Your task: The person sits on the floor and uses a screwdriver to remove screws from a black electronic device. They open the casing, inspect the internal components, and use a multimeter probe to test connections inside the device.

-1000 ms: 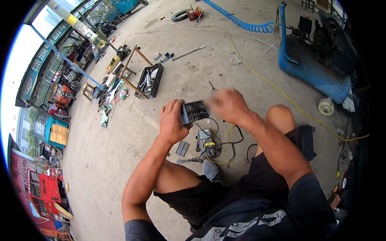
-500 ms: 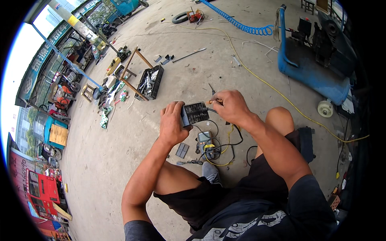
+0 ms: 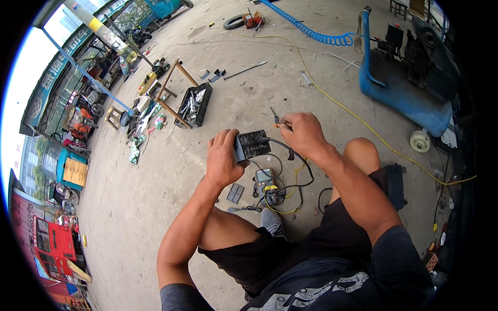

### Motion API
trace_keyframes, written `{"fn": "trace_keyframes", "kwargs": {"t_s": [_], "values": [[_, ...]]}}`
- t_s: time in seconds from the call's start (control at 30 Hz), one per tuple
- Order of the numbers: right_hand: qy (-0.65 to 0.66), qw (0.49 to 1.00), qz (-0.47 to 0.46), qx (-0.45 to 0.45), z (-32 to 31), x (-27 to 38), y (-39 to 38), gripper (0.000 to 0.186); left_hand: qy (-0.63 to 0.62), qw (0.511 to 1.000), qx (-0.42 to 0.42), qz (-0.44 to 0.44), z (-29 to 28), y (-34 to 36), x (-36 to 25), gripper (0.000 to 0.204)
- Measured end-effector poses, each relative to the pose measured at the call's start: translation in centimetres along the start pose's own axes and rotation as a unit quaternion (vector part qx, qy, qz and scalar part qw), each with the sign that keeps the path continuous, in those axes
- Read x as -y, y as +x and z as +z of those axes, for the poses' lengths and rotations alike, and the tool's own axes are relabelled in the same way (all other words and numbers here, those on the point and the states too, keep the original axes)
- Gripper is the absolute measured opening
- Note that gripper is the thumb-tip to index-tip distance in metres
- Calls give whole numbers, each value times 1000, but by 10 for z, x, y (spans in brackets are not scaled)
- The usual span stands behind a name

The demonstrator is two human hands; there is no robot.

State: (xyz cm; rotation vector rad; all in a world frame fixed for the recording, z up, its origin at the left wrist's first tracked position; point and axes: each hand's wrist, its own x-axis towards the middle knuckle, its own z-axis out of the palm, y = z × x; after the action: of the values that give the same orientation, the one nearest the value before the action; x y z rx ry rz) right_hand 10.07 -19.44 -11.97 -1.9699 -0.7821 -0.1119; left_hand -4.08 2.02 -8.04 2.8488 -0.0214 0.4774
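Observation:
My left hand (image 3: 223,158) is wrapped round the grey side of a black finned box (image 3: 253,144), held up above the ground. A black cable (image 3: 303,160) leaves the box's right end and loops down. To the right of the box, my right hand (image 3: 303,135) pinches a slim tool with an orange end (image 3: 280,125); its kind is too small to make out, and it is apart from the box. Below, a grey handheld meter (image 3: 265,179) lies on the ground among tangled leads. A dark square panel (image 3: 235,193) and a clip lead (image 3: 244,209) lie beside it.
A black crate of tools (image 3: 195,106) stands by a wooden frame (image 3: 171,98) ahead on the left. At the right is a blue air compressor (image 3: 404,103); a yellow hose (image 3: 337,93) crosses the concrete near it. A long metal rod (image 3: 245,70) lies farther ahead.
My right hand has moved slightly away from the box, taking the orange-ended tool off the box's cable end. My left hand and the box stay nearly in place.

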Motion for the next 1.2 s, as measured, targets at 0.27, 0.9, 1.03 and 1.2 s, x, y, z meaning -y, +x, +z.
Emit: {"fn": "trace_keyframes", "kwargs": {"t_s": [0.27,0.9,1.03,1.2], "values": [[1,999,19,34,-6,2,-1,18,0,1000,-3,-5,1,0,0,85],[74,992,-92,41,-8,27,-9,15,3,1000,-8,-13,-2,-1,3,84],[85,990,-110,28,-1,28,-8,14,3,1000,5,-6,-4,0,1,85],[74,987,-143,29,3,33,-8,12,3,1000,4,0,-1,-1,1,86]]}}
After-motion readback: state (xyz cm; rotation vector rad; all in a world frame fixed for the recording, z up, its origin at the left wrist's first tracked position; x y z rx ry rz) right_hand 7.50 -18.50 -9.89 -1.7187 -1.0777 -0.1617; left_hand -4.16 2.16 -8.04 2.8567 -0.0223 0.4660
